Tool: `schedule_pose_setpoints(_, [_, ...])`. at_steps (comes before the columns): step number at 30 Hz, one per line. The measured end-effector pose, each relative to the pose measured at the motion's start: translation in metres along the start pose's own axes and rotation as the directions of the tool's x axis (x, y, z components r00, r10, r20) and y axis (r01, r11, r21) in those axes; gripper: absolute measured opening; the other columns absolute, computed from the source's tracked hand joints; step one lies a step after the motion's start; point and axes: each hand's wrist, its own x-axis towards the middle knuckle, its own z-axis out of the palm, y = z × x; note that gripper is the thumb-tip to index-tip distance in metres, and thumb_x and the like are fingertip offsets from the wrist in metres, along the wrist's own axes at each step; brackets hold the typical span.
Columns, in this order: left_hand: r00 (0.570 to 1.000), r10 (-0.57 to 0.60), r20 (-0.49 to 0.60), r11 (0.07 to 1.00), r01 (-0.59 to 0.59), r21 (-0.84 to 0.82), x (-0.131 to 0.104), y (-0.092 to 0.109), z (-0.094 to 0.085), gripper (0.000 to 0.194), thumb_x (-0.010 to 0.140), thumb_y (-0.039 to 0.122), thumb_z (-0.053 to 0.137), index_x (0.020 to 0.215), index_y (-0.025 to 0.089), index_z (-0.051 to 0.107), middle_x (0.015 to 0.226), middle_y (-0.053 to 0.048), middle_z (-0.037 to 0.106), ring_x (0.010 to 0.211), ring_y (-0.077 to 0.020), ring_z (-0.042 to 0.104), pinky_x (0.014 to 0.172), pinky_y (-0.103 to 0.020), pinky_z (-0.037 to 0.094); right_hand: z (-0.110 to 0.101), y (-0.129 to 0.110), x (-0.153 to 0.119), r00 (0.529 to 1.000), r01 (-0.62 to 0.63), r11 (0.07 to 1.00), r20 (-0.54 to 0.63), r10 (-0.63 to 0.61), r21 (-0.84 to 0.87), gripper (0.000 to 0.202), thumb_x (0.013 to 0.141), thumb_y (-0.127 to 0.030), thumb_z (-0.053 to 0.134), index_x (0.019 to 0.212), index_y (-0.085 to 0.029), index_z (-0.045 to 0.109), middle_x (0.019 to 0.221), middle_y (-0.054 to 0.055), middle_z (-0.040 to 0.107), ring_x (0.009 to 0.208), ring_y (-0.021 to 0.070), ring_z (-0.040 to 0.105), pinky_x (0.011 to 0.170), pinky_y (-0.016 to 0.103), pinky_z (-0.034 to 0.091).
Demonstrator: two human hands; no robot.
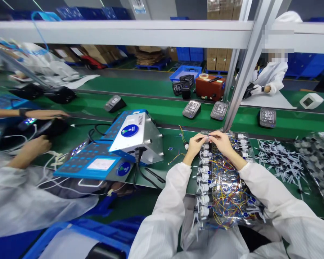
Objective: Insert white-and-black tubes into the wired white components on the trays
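My left hand (196,145) and my right hand (221,142) meet at the far end of a clear plastic tray (228,181). Fingers of both are pinched together at one spot; whatever is between them is too small and covered to make out. Along the tray's two sides sit rows of small white cylindrical parts (204,199) with white tabs and little blue pieces. Thin yellow, red and blue wires (224,201) tangle across its middle. Just left of my left hand lies a loose wired part (186,145), with a yellow wire (175,158) nearer to me.
Right of the tray spreads a heap of white strips with dark parts (280,160), then another filled tray (318,154). Blue-and-white test machines (135,138) stand left. Several monitors (218,109) line the back behind a metal post (240,84). Co-workers' hands (34,151) work at left and far right.
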Motion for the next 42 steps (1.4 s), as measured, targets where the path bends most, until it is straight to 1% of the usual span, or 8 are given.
schedule_pose_setpoints(5, [1.000, 0.023, 0.007, 0.999, -0.023, 0.034, -0.001, -0.002, 0.000, 0.018, 0.085, 0.037, 0.081, 0.085, 0.018, 0.081, 0.083, -0.006, 0.071, 0.080, -0.0176, 0.064, 0.077, -0.032, 0.049, 0.002, -0.002, -0.002, 1.000, 0.007, 1.000, 0.016, -0.007, -0.012, 0.023, 0.081, -0.039, 0.080, 0.093, -0.019, 0.079, 0.080, 0.004, 0.074, 0.068, 0.0170, 0.069, 0.068, 0.031, 0.059])
schedule_pose_setpoints(16, [0.999, 0.040, -0.010, 0.997, -0.039, 0.060, -0.002, -0.002, 0.000, 0.017, 0.084, 0.035, 0.081, 0.083, 0.018, 0.080, 0.082, -0.005, 0.071, 0.079, -0.0175, 0.064, 0.076, -0.031, 0.049, 0.003, -0.003, -0.004, 0.998, -0.070, 0.996, 0.001, 0.070, 0.047, 0.027, 0.078, -0.040, 0.082, 0.094, -0.018, 0.080, 0.074, 0.003, 0.073, 0.066, 0.0169, 0.068, 0.067, 0.031, 0.058])
schedule_pose_setpoints(21, [0.999, 0.037, -0.022, 0.995, -0.034, 0.090, -0.005, 0.001, 0.001, 0.017, 0.084, 0.035, 0.081, 0.083, 0.018, 0.080, 0.082, -0.006, 0.072, 0.079, -0.0183, 0.065, 0.076, -0.032, 0.050, 0.000, -0.003, -0.004, 0.999, -0.036, 0.998, 0.032, 0.038, -0.052, 0.027, 0.080, -0.044, 0.080, 0.090, -0.018, 0.079, 0.075, 0.005, 0.073, 0.066, 0.0183, 0.068, 0.067, 0.032, 0.058])
schedule_pose_setpoints(25, [0.999, 0.051, -0.019, 0.985, -0.047, 0.168, -0.006, 0.001, 0.002, 0.016, 0.086, 0.034, 0.078, 0.084, 0.019, 0.080, 0.084, -0.007, 0.073, 0.080, -0.0189, 0.066, 0.078, -0.032, 0.051, -0.001, 0.000, -0.003, 0.999, 0.043, 0.985, 0.007, -0.042, -0.169, 0.021, 0.083, -0.039, 0.077, 0.088, -0.018, 0.079, 0.080, 0.006, 0.073, 0.066, 0.0175, 0.067, 0.067, 0.032, 0.056])
schedule_pose_setpoints(30, [0.998, 0.059, 0.021, 0.963, -0.062, 0.263, -0.011, 0.003, 0.002, 0.015, 0.087, 0.033, 0.075, 0.083, 0.018, 0.079, 0.085, -0.006, 0.074, 0.080, -0.0185, 0.067, 0.080, -0.032, 0.053, 0.000, -0.002, -0.008, 0.994, 0.100, 0.938, -0.016, -0.112, -0.331, 0.011, 0.086, -0.029, 0.076, 0.089, -0.019, 0.081, 0.084, 0.006, 0.074, 0.081, 0.0174, 0.067, 0.082, 0.031, 0.054])
schedule_pose_setpoints(33, [0.997, 0.077, -0.005, 0.957, -0.072, 0.280, -0.012, 0.001, -0.001, 0.016, 0.086, 0.033, 0.075, 0.086, 0.017, 0.078, 0.089, -0.006, 0.075, 0.084, -0.0184, 0.068, 0.085, -0.032, 0.054, 0.002, 0.002, -0.009, 0.995, 0.088, 0.957, -0.030, -0.100, -0.275, 0.012, 0.086, -0.027, 0.077, 0.091, -0.017, 0.081, 0.086, 0.005, 0.075, 0.080, 0.0159, 0.068, 0.081, 0.029, 0.053])
schedule_pose_setpoints(36, [0.998, 0.029, -0.064, 0.966, -0.012, 0.260, -0.010, -0.004, -0.006, 0.020, 0.081, 0.035, 0.079, 0.087, 0.016, 0.076, 0.090, -0.006, 0.075, 0.084, -0.0191, 0.069, 0.083, -0.032, 0.055, 0.003, 0.011, -0.007, 0.999, 0.025, 0.984, -0.034, -0.031, -0.176, 0.014, 0.085, -0.028, 0.079, 0.093, -0.017, 0.080, 0.089, 0.005, 0.076, 0.079, 0.0154, 0.069, 0.078, 0.027, 0.054])
schedule_pose_setpoints(42, [0.999, 0.009, -0.052, 0.941, 0.009, 0.340, -0.012, -0.003, -0.010, 0.024, 0.078, 0.039, 0.078, 0.079, 0.016, 0.074, 0.085, -0.005, 0.074, 0.080, -0.0203, 0.068, 0.077, -0.032, 0.055, 0.008, 0.020, -0.008, 0.996, -0.091, 0.996, -0.009, 0.091, -0.011, 0.019, 0.081, -0.031, 0.082, 0.091, -0.016, 0.077, 0.073, 0.000, 0.071, 0.068, 0.0142, 0.067, 0.069, 0.026, 0.053])
